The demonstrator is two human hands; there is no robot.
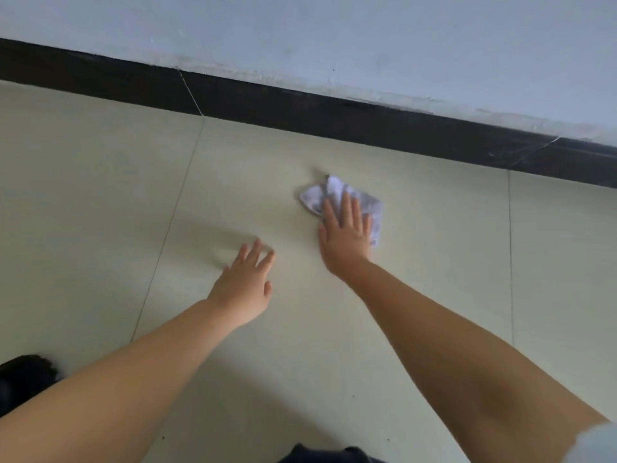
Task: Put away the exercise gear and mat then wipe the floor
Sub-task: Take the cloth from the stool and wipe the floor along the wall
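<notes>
R hand [345, 233] flat, fingers straight – presses cloth [337, 195] on floor [434, 245]; L hand [245, 285] relaxed, holds nothing.

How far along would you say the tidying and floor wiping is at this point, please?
No gear or mat shows here, so putting away looks done, though the view is narrow. Wiping is in hand: the right hand presses a cloth flat on the floor, the left hand braced beside it. The remaining floor is left.

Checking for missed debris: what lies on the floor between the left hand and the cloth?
Only bare floor tile shows between the left hand and the cloth in the head view.
</notes>
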